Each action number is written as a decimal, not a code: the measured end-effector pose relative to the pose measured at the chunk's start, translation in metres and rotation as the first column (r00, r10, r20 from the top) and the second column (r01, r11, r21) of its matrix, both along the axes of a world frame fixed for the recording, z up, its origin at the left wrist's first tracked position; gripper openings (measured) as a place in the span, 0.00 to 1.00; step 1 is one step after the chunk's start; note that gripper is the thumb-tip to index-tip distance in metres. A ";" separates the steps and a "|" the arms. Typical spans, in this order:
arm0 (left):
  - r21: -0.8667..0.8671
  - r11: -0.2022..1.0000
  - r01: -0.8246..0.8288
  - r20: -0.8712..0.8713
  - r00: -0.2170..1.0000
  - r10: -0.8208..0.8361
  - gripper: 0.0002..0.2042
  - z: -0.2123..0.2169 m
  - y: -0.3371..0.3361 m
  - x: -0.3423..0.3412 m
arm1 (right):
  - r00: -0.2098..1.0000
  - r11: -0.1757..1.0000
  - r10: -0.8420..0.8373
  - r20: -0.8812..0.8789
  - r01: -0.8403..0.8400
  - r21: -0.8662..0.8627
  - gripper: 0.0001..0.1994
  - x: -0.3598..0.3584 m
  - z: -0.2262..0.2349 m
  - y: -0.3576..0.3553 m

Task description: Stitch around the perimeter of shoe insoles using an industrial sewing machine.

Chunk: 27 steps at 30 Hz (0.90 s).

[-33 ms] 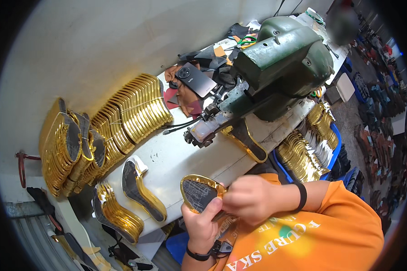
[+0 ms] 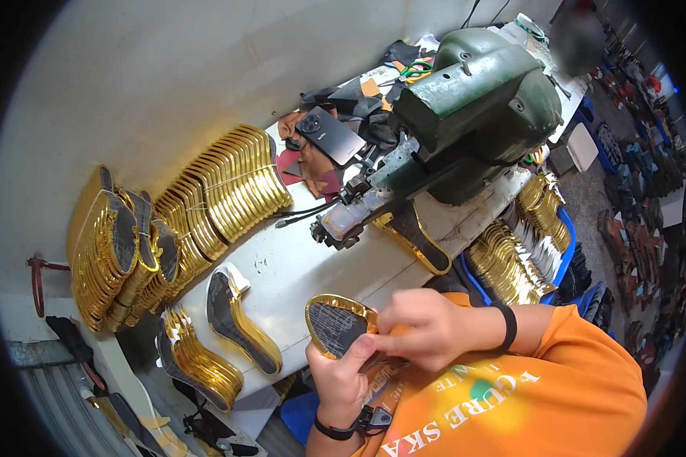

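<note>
My left hand (image 2: 339,385) is closed round a shoe insole (image 2: 337,329) with a dark grey scratched face and a shiny gold rim. Its thumb presses on the face near the edge. My right hand (image 2: 434,327) is bent over the insole's right side, fingers curled and partly blurred at the gold edging. Whatever lies under those fingertips is hidden. On the table close by lie a short stack of gold-edged insoles (image 2: 240,324) and a second stack (image 2: 198,362). Another gold-edged insole (image 2: 415,240) rests under the machine's arm.
A dark green machine (image 2: 480,99) stands on the white table (image 2: 305,266). Long rows of gold insoles (image 2: 236,183) and tied bundles (image 2: 107,251) line the wall. A phone (image 2: 330,135) lies on leather scraps. A blue crate (image 2: 564,236) holds more gold insoles at the right.
My right hand has shifted slightly, and its fingers now reach further across the insole's edge. My left hand and the insole have hardly moved.
</note>
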<state>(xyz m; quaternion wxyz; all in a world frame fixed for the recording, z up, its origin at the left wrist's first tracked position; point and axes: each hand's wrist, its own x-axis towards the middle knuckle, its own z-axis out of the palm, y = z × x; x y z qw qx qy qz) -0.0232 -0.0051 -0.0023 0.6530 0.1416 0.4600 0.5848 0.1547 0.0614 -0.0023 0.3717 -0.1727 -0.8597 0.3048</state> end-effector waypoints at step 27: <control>0.051 0.992 0.114 -0.222 0.970 -0.100 0.14 -0.001 -0.005 0.009 | 0.852 0.939 -0.168 0.496 0.292 -0.183 0.13 -0.014 0.020 0.003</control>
